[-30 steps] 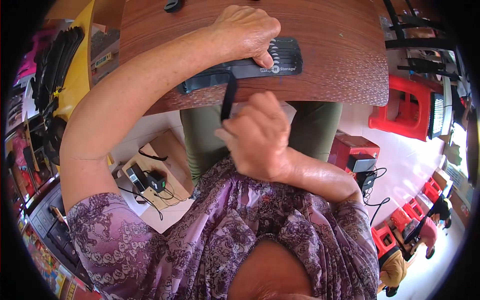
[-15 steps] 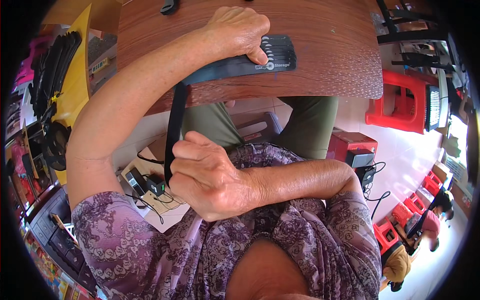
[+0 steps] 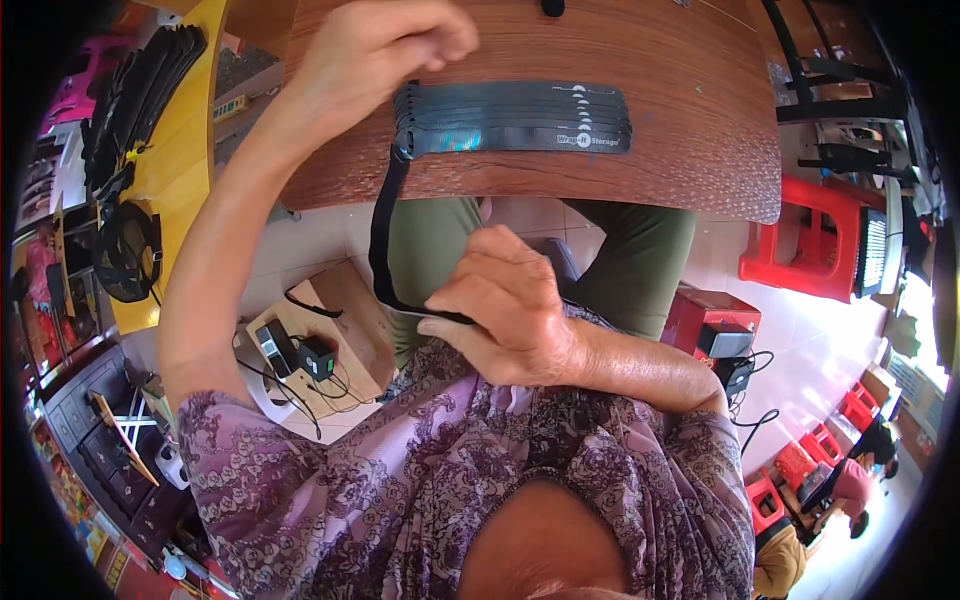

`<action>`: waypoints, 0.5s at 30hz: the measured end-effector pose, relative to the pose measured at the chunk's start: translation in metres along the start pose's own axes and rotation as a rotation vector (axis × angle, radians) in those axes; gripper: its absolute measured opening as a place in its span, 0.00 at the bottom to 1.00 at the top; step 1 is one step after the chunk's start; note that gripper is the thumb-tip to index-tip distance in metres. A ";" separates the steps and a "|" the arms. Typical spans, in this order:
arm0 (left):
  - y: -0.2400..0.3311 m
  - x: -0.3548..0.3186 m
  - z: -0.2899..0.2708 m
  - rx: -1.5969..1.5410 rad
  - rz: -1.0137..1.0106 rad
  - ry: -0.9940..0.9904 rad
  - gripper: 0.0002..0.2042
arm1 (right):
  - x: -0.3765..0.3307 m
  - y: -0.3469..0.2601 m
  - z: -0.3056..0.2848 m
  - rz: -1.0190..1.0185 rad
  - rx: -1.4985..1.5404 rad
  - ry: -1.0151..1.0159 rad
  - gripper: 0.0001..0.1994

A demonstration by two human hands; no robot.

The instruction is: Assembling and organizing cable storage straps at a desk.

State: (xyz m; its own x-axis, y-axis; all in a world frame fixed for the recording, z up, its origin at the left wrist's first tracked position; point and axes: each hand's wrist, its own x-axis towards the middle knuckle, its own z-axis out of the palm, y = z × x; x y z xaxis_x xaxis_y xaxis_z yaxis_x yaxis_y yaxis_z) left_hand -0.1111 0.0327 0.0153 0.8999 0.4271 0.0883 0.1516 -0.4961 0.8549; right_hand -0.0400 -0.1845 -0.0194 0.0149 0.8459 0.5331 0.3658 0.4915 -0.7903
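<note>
A row of overlapping flat black straps [image 3: 510, 118], printed in white near the right end, lies across the table. Their loop ends bunch together at the left. From that end a narrow black strap [image 3: 380, 235] hangs over the table's near edge and curves toward me. My right hand [image 3: 510, 310] pinches its free end between thumb and fingers, above my lap. Beyond the bundle's left end, my left hand [image 3: 395, 50] is raised off the straps. Its fingers are loosely bent and slightly blurred, and nothing shows in them.
The brown wooden table [image 3: 690, 150] ends just above my knees. A small black object [image 3: 552, 8] sits at its far side. Left are a yellow board [image 3: 185, 190] with black straps and a wooden box [image 3: 345, 350] with cables. A red stool [image 3: 800, 235] stands right; people sit farther off.
My left hand has lifted off the straps and moved up and left, uncovering them. My right hand has shifted up and right, and its strap now hangs in a looser curve.
</note>
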 end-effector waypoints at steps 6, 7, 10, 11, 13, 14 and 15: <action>-0.004 -0.062 0.006 0.447 0.259 0.029 0.17 | -0.001 0.005 -0.018 0.034 -0.057 0.047 0.10; -0.002 -0.066 0.014 0.446 0.217 0.035 0.18 | -0.001 0.005 -0.022 0.037 -0.066 0.052 0.10; -0.006 -0.070 0.024 0.437 0.229 0.070 0.15 | 0.000 0.009 -0.025 0.031 -0.041 0.073 0.13; -0.008 -0.070 0.025 0.443 0.229 0.089 0.15 | 0.000 0.009 -0.026 0.040 -0.060 0.079 0.13; -0.014 -0.070 0.029 0.462 0.257 0.112 0.14 | -0.002 0.010 -0.029 0.088 -0.013 0.043 0.19; -0.016 -0.070 0.030 0.457 0.272 0.124 0.13 | -0.003 0.016 -0.035 0.063 -0.015 -0.049 0.26; -0.019 -0.070 0.030 0.454 0.286 0.137 0.12 | -0.002 0.015 -0.038 0.070 -0.029 -0.043 0.26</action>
State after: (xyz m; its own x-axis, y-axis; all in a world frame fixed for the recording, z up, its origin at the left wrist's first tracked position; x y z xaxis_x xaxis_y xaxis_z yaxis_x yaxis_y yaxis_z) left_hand -0.1644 -0.0108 -0.0223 0.8744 0.3067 0.3761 0.0974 -0.8701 0.4832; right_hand 0.0008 -0.1868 -0.0203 0.0019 0.8865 0.4628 0.3923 0.4251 -0.8157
